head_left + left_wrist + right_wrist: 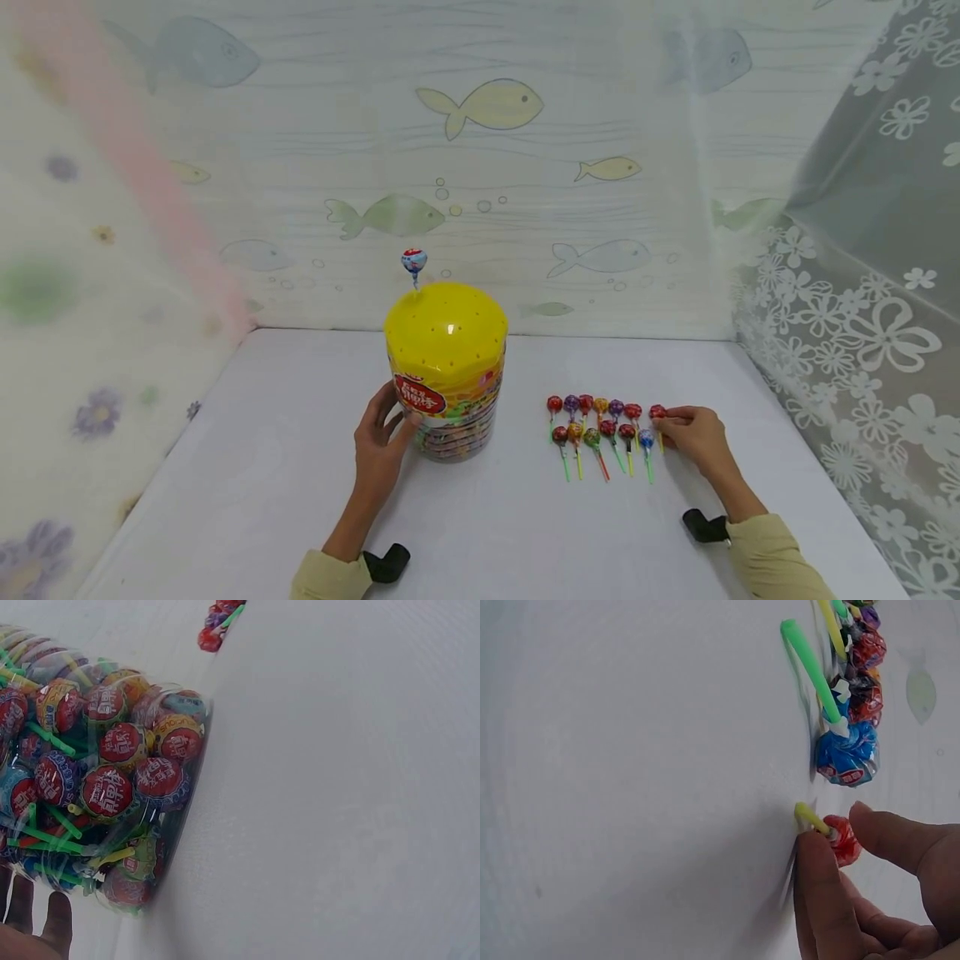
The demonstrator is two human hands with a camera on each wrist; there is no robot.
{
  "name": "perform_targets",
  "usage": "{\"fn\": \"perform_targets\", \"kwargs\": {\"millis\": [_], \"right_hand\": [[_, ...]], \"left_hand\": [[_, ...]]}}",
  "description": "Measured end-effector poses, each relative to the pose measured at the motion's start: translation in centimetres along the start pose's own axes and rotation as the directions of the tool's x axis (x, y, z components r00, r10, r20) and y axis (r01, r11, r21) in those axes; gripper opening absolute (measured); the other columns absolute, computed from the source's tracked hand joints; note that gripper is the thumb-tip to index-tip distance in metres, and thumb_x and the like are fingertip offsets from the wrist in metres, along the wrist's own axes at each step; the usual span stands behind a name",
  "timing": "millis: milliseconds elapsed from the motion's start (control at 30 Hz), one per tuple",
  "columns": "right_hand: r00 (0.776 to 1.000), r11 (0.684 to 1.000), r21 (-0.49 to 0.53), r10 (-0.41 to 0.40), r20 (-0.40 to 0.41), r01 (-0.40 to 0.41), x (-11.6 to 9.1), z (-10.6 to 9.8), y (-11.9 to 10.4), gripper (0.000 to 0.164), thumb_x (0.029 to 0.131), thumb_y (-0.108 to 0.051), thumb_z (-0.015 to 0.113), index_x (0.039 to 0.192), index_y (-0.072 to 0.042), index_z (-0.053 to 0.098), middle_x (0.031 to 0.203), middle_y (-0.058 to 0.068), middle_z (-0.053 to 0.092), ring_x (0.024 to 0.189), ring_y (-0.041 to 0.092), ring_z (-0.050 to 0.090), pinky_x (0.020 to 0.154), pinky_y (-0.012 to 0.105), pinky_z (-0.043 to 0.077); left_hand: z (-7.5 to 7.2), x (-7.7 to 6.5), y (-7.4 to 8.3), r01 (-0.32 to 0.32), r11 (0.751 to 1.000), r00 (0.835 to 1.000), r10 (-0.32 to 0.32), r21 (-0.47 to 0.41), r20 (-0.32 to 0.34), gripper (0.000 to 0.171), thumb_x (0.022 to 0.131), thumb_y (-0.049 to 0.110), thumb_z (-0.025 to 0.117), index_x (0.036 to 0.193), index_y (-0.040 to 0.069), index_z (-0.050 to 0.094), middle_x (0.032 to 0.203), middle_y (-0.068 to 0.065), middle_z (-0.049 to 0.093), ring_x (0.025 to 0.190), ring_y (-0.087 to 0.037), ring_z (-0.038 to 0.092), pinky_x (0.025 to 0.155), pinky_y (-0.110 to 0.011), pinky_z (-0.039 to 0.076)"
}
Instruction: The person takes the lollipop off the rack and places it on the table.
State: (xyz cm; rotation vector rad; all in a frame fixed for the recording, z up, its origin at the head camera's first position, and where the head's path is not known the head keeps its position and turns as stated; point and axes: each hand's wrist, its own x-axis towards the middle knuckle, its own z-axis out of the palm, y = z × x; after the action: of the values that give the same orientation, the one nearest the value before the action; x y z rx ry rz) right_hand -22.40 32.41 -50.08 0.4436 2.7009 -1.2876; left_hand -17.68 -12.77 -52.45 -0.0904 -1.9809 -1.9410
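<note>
A clear jar (459,437) with a yellow lid (450,321) stands on the table, packed with wrapped lollipops, as the left wrist view shows. My left hand (378,454) holds its side, thumb in front and fingers round the left. One blue-and-red lollipop (414,262) sticks up from the lid's back left edge; small holes dot the rest of the lid. At the right end of the back row, my right hand (697,435) pinches a red lollipop (846,841) with a yellow stick, low at the tabletop. Beside it lies a blue lollipop (847,756) with a green stick.
Two rows of lollipops (592,437) in several colours lie right of the jar, sticks mostly toward me. The white table (525,533) ends at a fish-print curtain (495,167) behind and a flower-patterned sheer curtain (862,333) at the right.
</note>
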Motion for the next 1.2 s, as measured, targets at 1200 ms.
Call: {"fn": "perform_targets", "kwargs": {"millis": [1200], "right_hand": [[0.61, 0.563, 0.286, -0.785, -0.108, 0.775, -9.8, 2.5, -24.2, 0.046, 0.1, -0.012, 0.064, 0.144, -0.006, 0.051, 0.13, 0.008, 0.06, 0.122, 0.021, 0.056, 0.108, 0.029, 0.05]], "left_hand": [[-0.1, 0.0, 0.3, 0.031, 0.999, 1.0, -0.031, 0.02, 0.001, 0.064, 0.096, 0.007, 0.069, 0.153, 0.014, 0.043, 0.153, -0.001, 0.049, 0.14, -0.009, 0.045, 0.115, -0.037, 0.043]]}}
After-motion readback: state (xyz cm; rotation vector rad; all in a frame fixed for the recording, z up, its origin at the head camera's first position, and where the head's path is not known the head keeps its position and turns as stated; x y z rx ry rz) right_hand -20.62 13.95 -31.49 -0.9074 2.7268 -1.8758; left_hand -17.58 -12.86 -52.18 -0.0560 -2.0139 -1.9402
